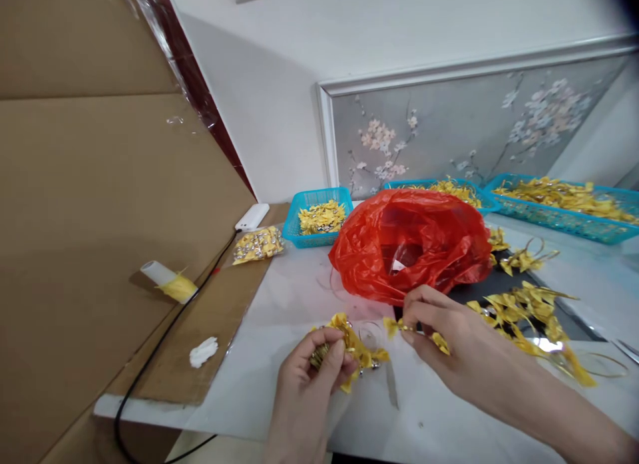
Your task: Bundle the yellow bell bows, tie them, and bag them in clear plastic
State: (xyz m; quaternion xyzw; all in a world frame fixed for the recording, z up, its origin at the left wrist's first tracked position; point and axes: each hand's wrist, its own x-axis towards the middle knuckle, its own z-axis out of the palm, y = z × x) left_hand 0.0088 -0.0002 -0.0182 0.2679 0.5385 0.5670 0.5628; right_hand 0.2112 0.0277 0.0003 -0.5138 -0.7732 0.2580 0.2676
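Observation:
My left hand is closed round a bunch of yellow ribbon bows with small silver bells and gold wire ends. To its right, my right hand pinches one yellow ribbon bow between thumb and fingertips, just in front of an open red plastic bag. More yellow bows with gold loops lie to the right of my right hand, on a dark flat sheet. A thin strip lies on the white table between my hands.
Blue baskets of yellow bows stand along the wall, two more behind the bag. A clear packet of bows, a white device, a black cable, a yellow-wrapped roll and white tissue lie left, beside cardboard.

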